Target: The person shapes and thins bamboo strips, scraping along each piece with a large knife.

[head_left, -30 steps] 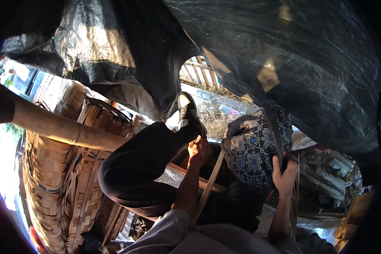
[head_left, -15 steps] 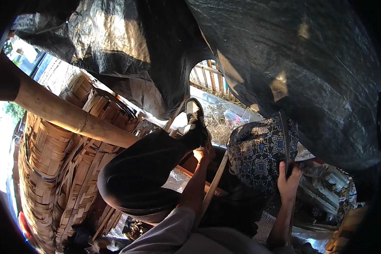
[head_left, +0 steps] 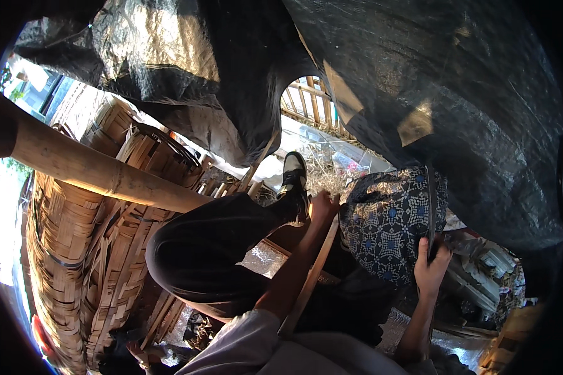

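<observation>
Strip of bamboo (head_left: 308, 281), one, long and pale: sloped forward from the front of the grey shirt (head_left: 250, 347). Left hand (head_left: 323, 206): at the upper end of the strip, fingers curled; whether clamped on it, could not be told. Blade (head_left: 430, 209), one, long and dark: stood up from the right hand (head_left: 430, 270), which was closed around its lower end, thumb raised. Patterned cloth (head_left: 388, 228), dark with blue and white motifs: bulged just left of the blade. Shoe (head_left: 293, 174), dark and pale: just left of the left hand. Bamboo pole (head_left: 100, 178) and woven bamboo (head_left: 59, 250): far left. Black sheeting (head_left: 469, 81): hung above.
</observation>
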### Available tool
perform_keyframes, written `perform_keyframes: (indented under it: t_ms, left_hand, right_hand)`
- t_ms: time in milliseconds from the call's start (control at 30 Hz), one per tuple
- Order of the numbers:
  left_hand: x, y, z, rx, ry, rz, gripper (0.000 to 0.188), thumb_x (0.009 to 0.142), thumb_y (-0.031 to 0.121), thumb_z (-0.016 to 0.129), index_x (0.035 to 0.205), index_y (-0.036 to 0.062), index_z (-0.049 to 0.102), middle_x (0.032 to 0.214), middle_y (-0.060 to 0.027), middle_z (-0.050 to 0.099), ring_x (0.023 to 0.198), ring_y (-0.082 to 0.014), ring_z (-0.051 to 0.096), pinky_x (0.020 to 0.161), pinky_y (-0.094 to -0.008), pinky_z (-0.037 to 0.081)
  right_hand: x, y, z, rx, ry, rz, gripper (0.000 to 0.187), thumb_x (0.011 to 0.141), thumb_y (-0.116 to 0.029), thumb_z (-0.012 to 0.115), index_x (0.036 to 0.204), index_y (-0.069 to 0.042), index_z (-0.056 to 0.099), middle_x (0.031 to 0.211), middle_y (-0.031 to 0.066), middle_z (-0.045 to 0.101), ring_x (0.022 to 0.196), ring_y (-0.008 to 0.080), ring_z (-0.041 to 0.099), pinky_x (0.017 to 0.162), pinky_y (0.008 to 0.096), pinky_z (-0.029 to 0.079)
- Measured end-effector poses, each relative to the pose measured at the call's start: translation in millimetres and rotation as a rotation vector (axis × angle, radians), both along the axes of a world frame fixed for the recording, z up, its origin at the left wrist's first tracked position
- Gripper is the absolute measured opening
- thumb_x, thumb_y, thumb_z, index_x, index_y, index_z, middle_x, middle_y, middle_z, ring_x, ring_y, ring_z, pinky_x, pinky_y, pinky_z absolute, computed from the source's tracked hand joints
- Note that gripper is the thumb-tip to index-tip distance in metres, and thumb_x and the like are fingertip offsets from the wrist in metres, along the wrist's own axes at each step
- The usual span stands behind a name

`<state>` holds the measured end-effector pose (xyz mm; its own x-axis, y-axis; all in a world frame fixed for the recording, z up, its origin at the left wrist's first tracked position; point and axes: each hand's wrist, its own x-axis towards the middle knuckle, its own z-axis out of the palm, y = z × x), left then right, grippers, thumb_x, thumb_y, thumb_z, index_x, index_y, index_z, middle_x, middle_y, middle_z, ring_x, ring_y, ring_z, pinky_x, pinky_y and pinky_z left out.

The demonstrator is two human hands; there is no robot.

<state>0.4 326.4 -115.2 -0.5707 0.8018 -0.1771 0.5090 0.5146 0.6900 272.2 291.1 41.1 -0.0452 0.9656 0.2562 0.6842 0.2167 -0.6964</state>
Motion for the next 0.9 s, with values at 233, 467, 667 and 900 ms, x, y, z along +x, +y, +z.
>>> perform_keyframes:
  t_ms: [233, 467, 667, 900]
  left_hand:
    - [-68, -43, -72, -0.180, 0.971, -0.359, 0.063, 0.071, 0.030, 0.065, 0.123, 0.0005, 0.046, 0.138, -0.0243, 0.026, 0.132, -0.0391, 0.010, 0.104, -0.0492, 0.017]
    - [3, -47, -58, -0.939, 0.150, -0.887, 0.056, 0.063, 0.043, 0.067, 0.106, 0.0079, 0.062, 0.113, -0.0119, 0.057, 0.105, -0.0273, 0.054, 0.084, -0.0402, 0.045]
    - [-29, -2, 7, -0.286, 0.530, -0.354, 0.034, 0.078, 0.028, 0.057, 0.101, 0.0038, 0.054, 0.091, -0.0138, 0.058, 0.087, -0.0300, 0.057, 0.074, -0.0444, 0.045]
    - [-69, -30, -5, -0.555, 1.293, -0.448, 0.075, 0.068, 0.054, 0.058, 0.120, 0.0012, 0.050, 0.138, -0.0281, 0.023, 0.131, -0.0449, 0.005, 0.095, -0.0697, 0.012]
  right_hand:
    - [-7, 2, 10, -0.072, 0.037, 0.054, 0.026, 0.085, -0.022, 0.055, 0.085, 0.003, 0.055, 0.075, 0.0154, 0.053, 0.074, 0.0298, 0.048, 0.072, 0.0401, 0.035]
    - [-1, 0, 0, -0.059, 0.022, -0.023, 0.032, 0.077, -0.021, 0.065, 0.091, 0.006, 0.057, 0.083, 0.0216, 0.056, 0.081, 0.0391, 0.051, 0.074, 0.0433, 0.039]
    - [2, -2, -8, -0.002, -0.025, -0.025, 0.033, 0.080, -0.024, 0.062, 0.097, 0.005, 0.056, 0.085, 0.0196, 0.055, 0.085, 0.0356, 0.049, 0.078, 0.0423, 0.037]
    - [-3, -3, 0, -0.066, -0.020, -0.015, 0.037, 0.076, -0.022, 0.066, 0.099, 0.006, 0.056, 0.090, 0.0226, 0.056, 0.090, 0.0392, 0.049, 0.080, 0.0443, 0.039]
